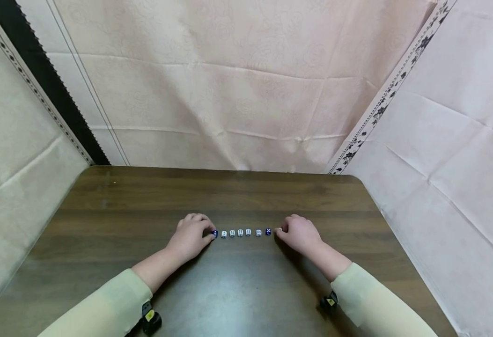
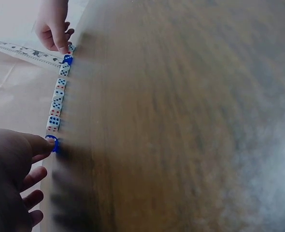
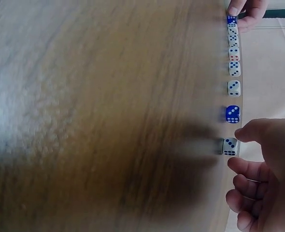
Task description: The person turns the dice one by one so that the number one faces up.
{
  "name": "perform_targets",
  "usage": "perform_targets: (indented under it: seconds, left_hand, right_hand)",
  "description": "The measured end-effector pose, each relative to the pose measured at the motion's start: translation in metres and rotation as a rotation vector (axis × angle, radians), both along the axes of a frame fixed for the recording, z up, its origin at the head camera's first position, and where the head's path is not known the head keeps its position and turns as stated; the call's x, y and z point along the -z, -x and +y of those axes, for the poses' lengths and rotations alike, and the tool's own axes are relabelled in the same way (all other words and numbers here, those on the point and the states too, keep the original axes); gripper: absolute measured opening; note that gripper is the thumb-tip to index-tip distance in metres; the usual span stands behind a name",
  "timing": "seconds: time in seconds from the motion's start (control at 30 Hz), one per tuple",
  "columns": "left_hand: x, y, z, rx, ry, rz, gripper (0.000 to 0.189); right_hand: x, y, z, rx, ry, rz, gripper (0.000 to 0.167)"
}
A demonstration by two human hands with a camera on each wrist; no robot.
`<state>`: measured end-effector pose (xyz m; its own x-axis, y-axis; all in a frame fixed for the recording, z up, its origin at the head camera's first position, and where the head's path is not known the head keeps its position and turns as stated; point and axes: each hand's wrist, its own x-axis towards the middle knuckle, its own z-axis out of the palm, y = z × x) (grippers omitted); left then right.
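Observation:
A row of small dice lies across the table, several white with blue and red pips between two blue ones. My left hand (image 1: 192, 234) is at the row's left end, pinching a blue die (image 2: 53, 143) between thumb and finger, with its other fingers loosely spread. At the right end is a white die (image 3: 230, 146). My right hand (image 1: 301, 234) has its thumb and index finger on either side of that die, with slight gaps showing in the right wrist view. Just left of it sits the second blue die (image 1: 268, 231). A white die (image 1: 259, 232) stands slightly apart from the other white dice.
The dice stand on a brown wood-grain table (image 1: 238, 196). Pale patterned cloth (image 1: 238, 93) hangs behind the table's far edge, and more cloth (image 1: 448, 154) covers the right side. Black wrist devices (image 1: 151, 320) are strapped by the light green sleeves.

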<state>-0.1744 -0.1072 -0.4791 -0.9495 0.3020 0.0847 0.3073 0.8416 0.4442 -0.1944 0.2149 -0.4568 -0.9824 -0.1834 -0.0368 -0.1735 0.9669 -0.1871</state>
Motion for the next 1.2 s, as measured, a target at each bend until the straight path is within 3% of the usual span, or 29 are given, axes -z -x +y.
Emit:
perform_targets:
  seconds: [0.33,0.67,1.2]
  left_hand:
    - [0.0010,0.0002,0.0005,0.006,0.007,0.003,0.010]
    - [0.0026,0.0023,0.0001,0.009,0.003,0.011,0.010]
    - [0.0011,0.0003,0.0002,0.023,-0.005,0.010,0.013]
  right_hand:
    - [-0.0021,-0.0012,-0.0011,-0.001,0.001,-0.016,0.024]
    - [-0.0002,-0.0002,-0.0016,-0.048,0.001,0.036,0.017]
    - [-0.0040,-0.0013,0.0018,-0.200,-0.048,0.103,0.012]
